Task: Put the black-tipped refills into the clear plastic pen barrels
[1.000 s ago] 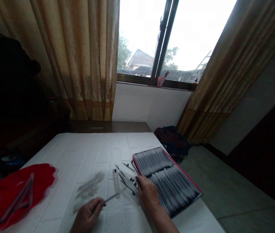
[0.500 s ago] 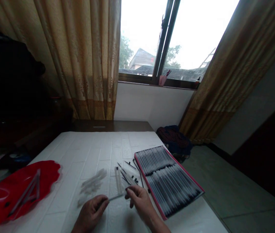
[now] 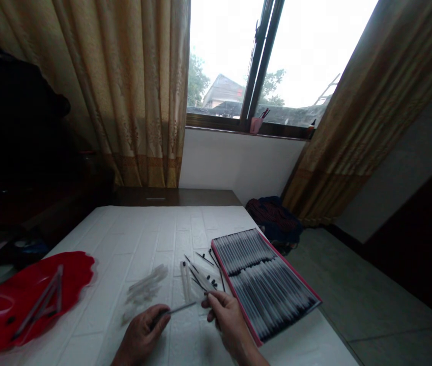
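At the lower left of the frame a glossy red tray (image 3: 74,269) with a wavy edge carries a few pale sticks (image 3: 46,300). Right of it, a blurred heap of clear tubes (image 3: 145,290) lies on the white, brick-embossed counter (image 3: 143,229). At the bottom centre the left hand (image 3: 141,338) has its grip pinched on the near end of a slender pen tube (image 3: 179,308), which is held low over the counter and points right. The tube looks light, stiff and smooth, probably slippery plastic that could bow or snap. A fingertip hold near one end, as here, or at mid-length would suit it best. Just beyond lie loose black caps and thin refills (image 3: 200,274). The right hand (image 3: 225,317) is just beside the tube's free tip with its fingers curled, and whether that grip nips anything cannot be told. At the lower right a flat, red-rimmed box (image 3: 312,295) holds tight rows of grey pens.
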Action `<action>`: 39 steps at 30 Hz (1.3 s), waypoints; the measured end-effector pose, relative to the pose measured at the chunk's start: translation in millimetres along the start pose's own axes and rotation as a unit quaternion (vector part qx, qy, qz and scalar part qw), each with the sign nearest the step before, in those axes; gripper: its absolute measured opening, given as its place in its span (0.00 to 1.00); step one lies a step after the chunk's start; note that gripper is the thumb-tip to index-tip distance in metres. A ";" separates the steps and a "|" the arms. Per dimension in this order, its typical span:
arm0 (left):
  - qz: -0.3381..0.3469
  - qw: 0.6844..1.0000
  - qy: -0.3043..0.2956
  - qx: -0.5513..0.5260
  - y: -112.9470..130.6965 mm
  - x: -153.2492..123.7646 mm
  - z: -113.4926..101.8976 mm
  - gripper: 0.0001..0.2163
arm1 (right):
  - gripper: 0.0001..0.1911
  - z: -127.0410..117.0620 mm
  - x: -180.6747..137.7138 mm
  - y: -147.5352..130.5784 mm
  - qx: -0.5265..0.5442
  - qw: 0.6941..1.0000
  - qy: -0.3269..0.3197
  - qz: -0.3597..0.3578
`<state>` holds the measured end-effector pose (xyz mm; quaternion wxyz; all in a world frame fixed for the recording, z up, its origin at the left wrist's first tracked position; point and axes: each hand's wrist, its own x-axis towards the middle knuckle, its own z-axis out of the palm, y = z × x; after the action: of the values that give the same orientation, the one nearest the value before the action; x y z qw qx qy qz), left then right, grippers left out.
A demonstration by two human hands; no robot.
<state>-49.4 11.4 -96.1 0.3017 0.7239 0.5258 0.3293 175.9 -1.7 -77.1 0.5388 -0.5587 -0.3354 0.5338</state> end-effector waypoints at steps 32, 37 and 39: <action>-0.018 0.993 0.079 -0.084 -4.2 -0.1 1.3 0.22 | 0.31 0.3 -1.1 -1.9 -0.101 0.993 -0.049 -0.045; 0.012 0.996 0.057 -0.071 7.5 -1.6 -0.6 0.21 | 0.32 20.7 -8.7 3.1 -0.019 0.993 -0.087 0.084; 0.026 0.997 0.049 -0.055 8.8 -2.7 -1.0 0.19 | 0.31 22.4 -8.7 4.3 -0.022 0.992 -0.081 0.096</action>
<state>-45.9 6.5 -89.1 0.3060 0.7028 0.5020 0.4006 151.7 -5.3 -75.7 0.4435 -0.5546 -0.3344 0.6196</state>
